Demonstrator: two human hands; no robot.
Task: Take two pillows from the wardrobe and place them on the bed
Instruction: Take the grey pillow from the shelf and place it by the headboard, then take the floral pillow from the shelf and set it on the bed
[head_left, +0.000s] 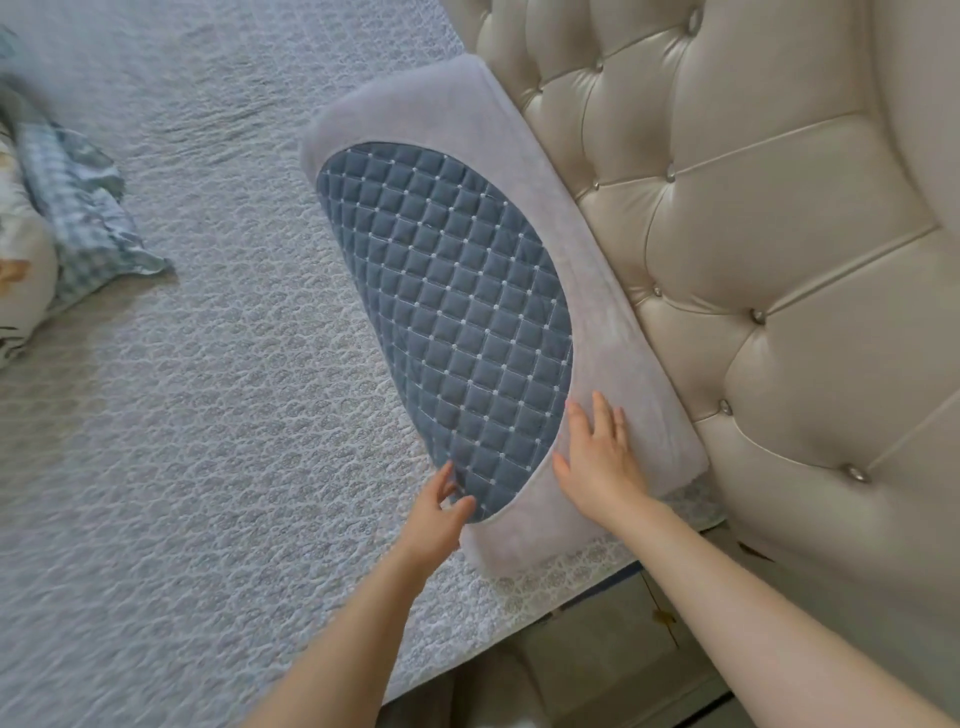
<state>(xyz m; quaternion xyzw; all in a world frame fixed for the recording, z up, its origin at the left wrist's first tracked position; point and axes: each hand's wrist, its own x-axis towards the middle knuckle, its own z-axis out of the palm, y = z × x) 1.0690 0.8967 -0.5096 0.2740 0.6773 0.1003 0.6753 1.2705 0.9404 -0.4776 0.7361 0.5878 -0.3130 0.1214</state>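
Note:
A grey pillow (447, 280) with a dark blue quilted oval panel lies flat on the bed (182, 415), its long side against the tufted headboard. My right hand (597, 457) rests flat on the pillow's near grey end, fingers spread. My left hand (436, 514) touches the pillow's near edge at the tip of the blue panel, with the fingers loosely curled on the fabric. Only this one pillow of that kind is in view. The wardrobe is out of sight.
The cream buttoned headboard (753, 234) fills the right side. At the left edge lie a blue checked cloth (83, 218) and a white patterned cushion (21, 270). A pale bedside cabinet (613, 644) stands below the bed's near corner.

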